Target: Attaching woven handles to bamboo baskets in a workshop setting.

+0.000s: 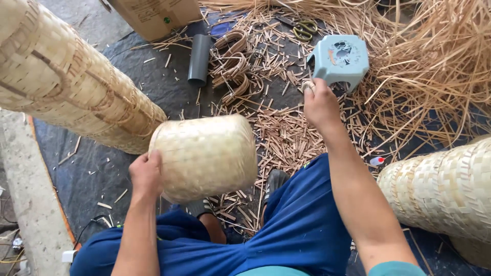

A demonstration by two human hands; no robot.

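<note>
My left hand [147,174] grips the rim of a small woven bamboo basket [207,153], held on its side above my knees. My right hand [319,102] reaches forward and touches the near edge of a small light-blue plastic stool [340,57] standing on the dark mat among bamboo scraps. Whether the right fingers hold a strip I cannot tell.
A tall stack of woven baskets [66,82] lies at the left, another stack [445,189] at the right. A grey pipe piece [198,59], curved bamboo handles [232,66], scissors [305,28], a cardboard box [153,15] and a heap of loose bamboo strips [434,61] lie ahead.
</note>
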